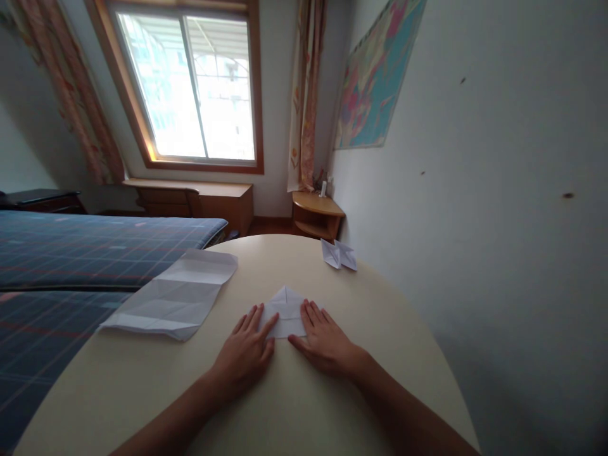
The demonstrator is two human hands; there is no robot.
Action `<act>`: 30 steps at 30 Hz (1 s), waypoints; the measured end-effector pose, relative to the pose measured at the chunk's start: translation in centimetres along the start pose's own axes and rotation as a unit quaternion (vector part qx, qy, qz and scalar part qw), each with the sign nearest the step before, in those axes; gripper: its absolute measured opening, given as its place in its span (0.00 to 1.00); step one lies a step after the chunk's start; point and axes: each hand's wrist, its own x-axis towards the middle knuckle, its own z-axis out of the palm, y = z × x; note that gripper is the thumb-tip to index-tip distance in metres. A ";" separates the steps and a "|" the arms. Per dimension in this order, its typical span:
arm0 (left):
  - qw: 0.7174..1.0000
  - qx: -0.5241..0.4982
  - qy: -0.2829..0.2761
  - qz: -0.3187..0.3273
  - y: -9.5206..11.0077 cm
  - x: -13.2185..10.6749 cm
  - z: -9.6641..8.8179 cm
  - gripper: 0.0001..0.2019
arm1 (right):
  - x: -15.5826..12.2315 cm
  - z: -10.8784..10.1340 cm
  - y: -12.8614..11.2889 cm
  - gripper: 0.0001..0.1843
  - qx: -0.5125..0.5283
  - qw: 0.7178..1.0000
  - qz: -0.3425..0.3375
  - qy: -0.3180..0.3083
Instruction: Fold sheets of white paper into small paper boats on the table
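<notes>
A folded sheet of white paper (285,310) lies flat on the round cream table (380,354), its pointed top facing away from me. Over its left side rests my left hand (249,345), fingers stretched out and the index finger pressing on the paper. My right hand (325,335) lies on the right side of the sheet, fingers extended and flat, thumb near the lower edge. The palms cover the paper's two side corners. Neither hand is closed around anything.
Creased white sheets (175,294) lie at the table's left edge, partly overhanging it. Two small folded paper pieces (338,254) sit at the far right edge. A plaid-covered bed (95,247) adjoins the table on the left; a white wall (498,266) stands to the right.
</notes>
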 end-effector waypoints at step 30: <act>0.999 0.027 0.015 -0.023 -0.2 -0.3 0.3 0.28 | -1.3 -1.0 -0.3 0.45 -0.047 0.997 0.064 0.017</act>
